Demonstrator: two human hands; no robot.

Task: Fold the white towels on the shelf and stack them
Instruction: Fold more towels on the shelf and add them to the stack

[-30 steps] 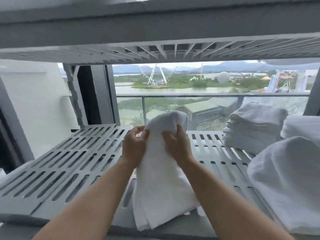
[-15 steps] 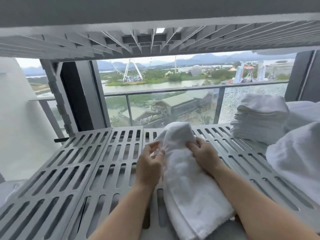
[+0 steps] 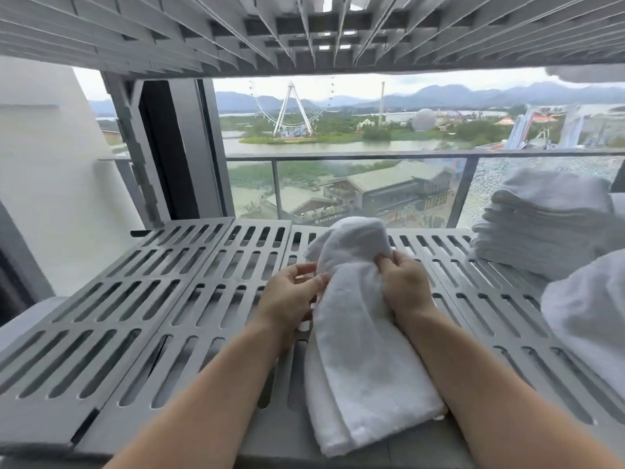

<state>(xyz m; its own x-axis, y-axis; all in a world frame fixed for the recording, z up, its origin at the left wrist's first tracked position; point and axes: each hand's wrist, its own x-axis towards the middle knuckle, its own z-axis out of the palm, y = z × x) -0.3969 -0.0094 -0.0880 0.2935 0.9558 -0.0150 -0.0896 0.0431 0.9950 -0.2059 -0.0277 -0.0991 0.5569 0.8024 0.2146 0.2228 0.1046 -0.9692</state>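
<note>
Head view: towel [image 3: 365, 367] lies on shelf [image 3: 135, 316], L hand [image 3: 291, 299] & R hand [image 3: 404, 289] fingers pinching its bunched far end.

A white towel [image 3: 365, 367] lies lengthwise in the lower centre of the frame on the slatted grey shelf [image 3: 135, 316]. It is folded into a long, narrow band, and its near end reaches the shelf's front edge. Its far end is lifted and bunched into a rounded hump, pinched at the left edge by the left hand [image 3: 291, 299] and gripped by the right hand [image 3: 406, 286]. At middle right stands a stack of folded white towels [image 3: 541, 225], flat and fairly even. A bunched white towel [image 3: 588, 309] sits unfolded below it at the right edge.
</note>
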